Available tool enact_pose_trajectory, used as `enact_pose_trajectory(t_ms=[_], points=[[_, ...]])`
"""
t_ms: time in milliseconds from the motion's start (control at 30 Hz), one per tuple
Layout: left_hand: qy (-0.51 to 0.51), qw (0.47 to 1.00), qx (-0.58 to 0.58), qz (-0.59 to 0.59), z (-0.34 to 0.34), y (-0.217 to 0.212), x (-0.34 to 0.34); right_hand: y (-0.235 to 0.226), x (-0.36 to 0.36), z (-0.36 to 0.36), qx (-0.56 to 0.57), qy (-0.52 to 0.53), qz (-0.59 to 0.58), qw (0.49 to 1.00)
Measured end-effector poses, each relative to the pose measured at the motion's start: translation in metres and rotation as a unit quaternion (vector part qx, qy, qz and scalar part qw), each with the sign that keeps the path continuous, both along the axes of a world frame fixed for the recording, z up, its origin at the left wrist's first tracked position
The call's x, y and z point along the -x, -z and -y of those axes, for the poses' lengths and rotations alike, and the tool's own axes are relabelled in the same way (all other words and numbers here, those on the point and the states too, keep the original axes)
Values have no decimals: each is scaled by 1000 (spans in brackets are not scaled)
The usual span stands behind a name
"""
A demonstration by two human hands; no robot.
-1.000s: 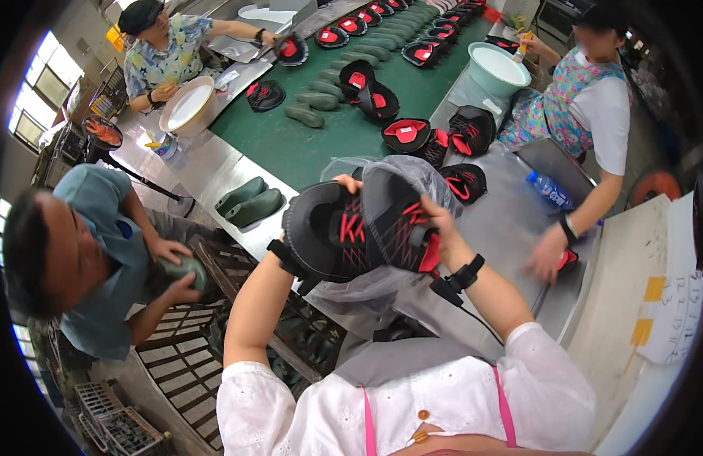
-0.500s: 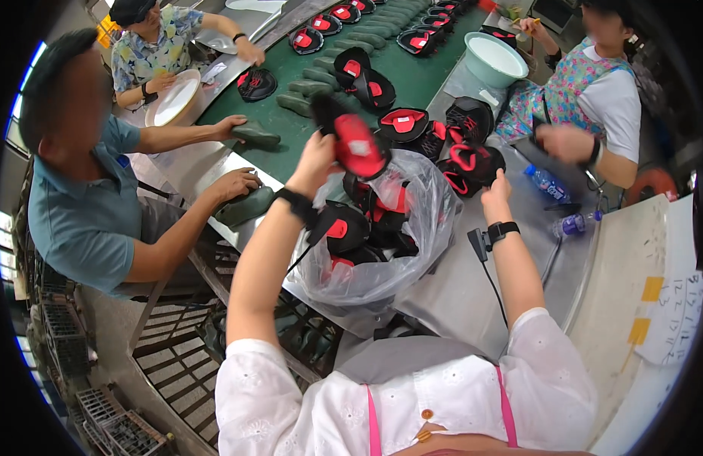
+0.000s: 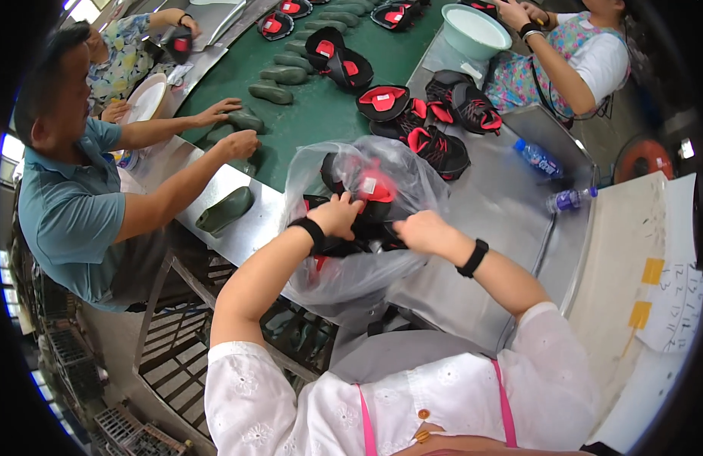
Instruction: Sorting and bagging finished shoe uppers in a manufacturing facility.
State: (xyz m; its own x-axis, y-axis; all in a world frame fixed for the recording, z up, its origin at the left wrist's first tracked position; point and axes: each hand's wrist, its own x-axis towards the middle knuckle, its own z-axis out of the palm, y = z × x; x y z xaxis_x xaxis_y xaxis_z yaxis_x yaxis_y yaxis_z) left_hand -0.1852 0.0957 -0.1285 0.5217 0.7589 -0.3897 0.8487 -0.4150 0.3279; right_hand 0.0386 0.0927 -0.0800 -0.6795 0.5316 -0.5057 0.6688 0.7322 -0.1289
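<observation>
A clear plastic bag (image 3: 321, 277) full of black and red shoe uppers stands on the metal table in front of me. My left hand (image 3: 336, 215) reaches into it, fingers bent against the edge of a blurred black shoe upper with a red lining (image 3: 376, 187). On the bag's right side my right hand (image 3: 423, 230) is closed, its fingertips down among the uppers; what they pinch is hidden. Just beyond the bag lie finished-looking black uppers with red laces, one of them a lone shoe upper (image 3: 438, 152) close to its far right rim.
A green belt (image 3: 237, 171) carries rows of dark green shoe lasts (image 3: 284, 74) and more uppers. At left a co-worker handles lasts; two others sit farther off. A pale green basin (image 3: 473, 34) and two bottles (image 3: 537, 158) stand right. One last (image 3: 225, 210) lies near the bag.
My left hand has come down into the bag with the shoe upper it held raised. My right hand has left the laced upper beyond the bag and moved back to the bag.
</observation>
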Motion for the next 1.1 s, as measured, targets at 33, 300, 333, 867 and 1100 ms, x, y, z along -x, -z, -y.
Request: enact_pose_trajectory(t_ms=[33,300,333,867,1100], points=[[11,997,-79,-22,11,-8,-9,18,-15,-10,-9,13,62,998],[92,975,-195,-46,25,0,-85,25,-46,12,-184,-2,-66,981],[119,969,-199,-89,28,4,-94,19,-50,9,-186,4,-65,980],[96,977,-168,90,-11,-8,-82,-19,-85,20,-123,264,-186,938],[-8,943,-59,327,14,-94,-22,-19,-127,-5,-43,287,-327,899]])
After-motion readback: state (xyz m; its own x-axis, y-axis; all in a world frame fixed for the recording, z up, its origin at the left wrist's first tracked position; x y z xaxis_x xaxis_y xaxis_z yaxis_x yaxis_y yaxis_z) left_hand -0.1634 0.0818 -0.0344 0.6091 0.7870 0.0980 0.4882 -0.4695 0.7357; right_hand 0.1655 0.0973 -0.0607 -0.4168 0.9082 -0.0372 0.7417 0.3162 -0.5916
